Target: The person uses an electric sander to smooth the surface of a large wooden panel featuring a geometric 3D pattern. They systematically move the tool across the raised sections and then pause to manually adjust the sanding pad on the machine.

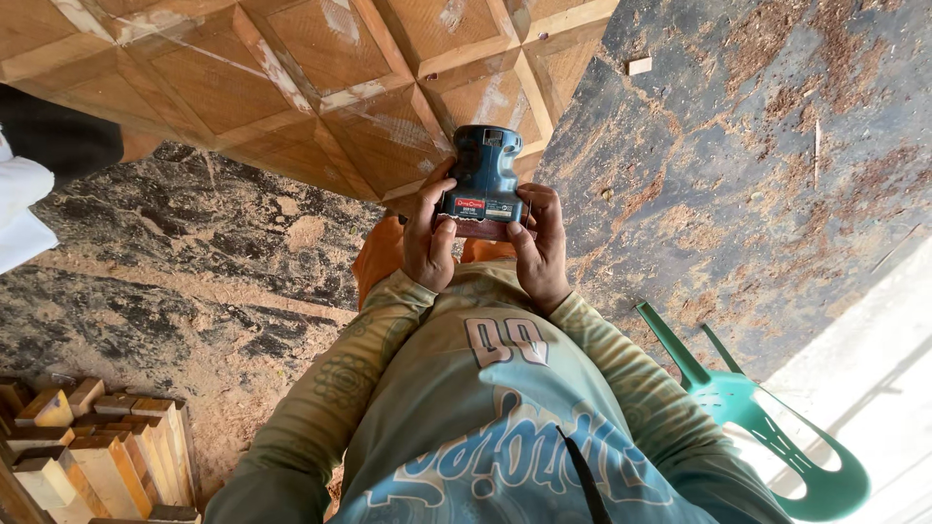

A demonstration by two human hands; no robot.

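Both hands are gripping a blue palm sander [482, 180], holding it up in front of the chest rather than pressing it on the work. Left hand [428, 241] is wrapping the sander's left side, thumb laid across the base near the label; right hand [540, 247] is clamping the right side, thumb also on the base. Fingers of both hands are closed around the body, so neither hand is free. The sander is being tilted with its base edge toward the camera, probably so the pad or sandpaper clamp can be seen and reached; the pad face itself is not clearly visible.

The sander is hanging in the air just off the near edge of a carved wooden panel [291, 87], a big piece with diamond-shaped recessed fields and pale filler or dust streaks on it. The sander is not touching the panel, as far as I can tell.

The floor [738, 126] is dark and covered in sawdust and shavings. A stack of cut wood blocks [92, 451] is sitting by the lower left. A green plastic chair [767, 417] is standing at the lower right. Another person's dark sleeve and white cloth [44, 155] are showing at the left edge, well apart from the sander.
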